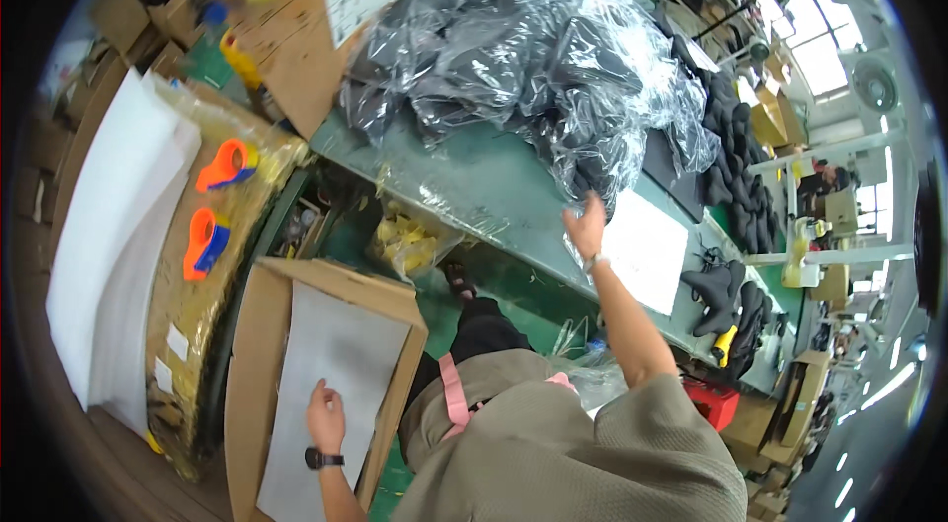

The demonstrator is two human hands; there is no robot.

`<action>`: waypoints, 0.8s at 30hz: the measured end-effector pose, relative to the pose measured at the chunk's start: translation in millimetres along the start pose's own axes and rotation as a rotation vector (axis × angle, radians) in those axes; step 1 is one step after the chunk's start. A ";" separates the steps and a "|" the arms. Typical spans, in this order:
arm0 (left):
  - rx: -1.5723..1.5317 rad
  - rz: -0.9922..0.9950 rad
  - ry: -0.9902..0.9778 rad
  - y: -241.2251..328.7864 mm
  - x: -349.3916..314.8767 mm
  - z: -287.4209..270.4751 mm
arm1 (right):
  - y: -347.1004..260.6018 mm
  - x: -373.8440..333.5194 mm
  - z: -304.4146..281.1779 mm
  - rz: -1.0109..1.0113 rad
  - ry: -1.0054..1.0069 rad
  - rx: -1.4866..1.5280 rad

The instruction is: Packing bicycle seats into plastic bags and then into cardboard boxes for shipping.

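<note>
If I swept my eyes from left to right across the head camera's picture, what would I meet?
White sheeting → two orange-and-blue tape dispensers → left hand → pink strap → right hand → yellow handle → round fan.

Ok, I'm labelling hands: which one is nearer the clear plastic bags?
The right hand, at the edge of the plastic bags; the left hand is farther off, at the open cardboard box.

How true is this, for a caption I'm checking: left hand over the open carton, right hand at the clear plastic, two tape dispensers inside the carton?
Not quite: the tape dispensers lie outside the carton, on the brown surface left of it, in the head view.
</note>
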State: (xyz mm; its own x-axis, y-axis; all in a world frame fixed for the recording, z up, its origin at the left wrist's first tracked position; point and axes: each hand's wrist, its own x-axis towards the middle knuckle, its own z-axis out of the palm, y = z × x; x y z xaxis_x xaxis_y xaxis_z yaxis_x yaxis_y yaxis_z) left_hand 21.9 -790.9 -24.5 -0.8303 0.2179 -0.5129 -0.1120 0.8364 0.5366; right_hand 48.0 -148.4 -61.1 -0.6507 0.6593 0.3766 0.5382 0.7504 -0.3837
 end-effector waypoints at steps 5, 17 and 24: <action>-0.365 0.078 0.564 141.8 -14.9 -35.2 | 126.6 89.0 25.1 0.715 -0.375 -0.152; -0.637 0.237 -0.351 469.7 105.8 200.0 | 29.2 16.9 -83.0 0.523 -0.324 0.222; -1.234 -0.445 -0.433 427.6 137.8 232.8 | -35.4 -2.2 -92.5 0.064 -0.559 0.594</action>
State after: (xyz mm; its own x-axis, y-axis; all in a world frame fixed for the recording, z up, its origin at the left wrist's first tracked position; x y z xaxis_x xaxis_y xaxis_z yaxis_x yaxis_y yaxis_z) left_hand -13.3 -286.1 -21.7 -0.3891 0.3798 -0.8392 -0.9154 -0.0574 0.3984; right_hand 79.9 -172.0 29.6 -0.8840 0.4610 -0.0773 0.3118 0.4582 -0.8324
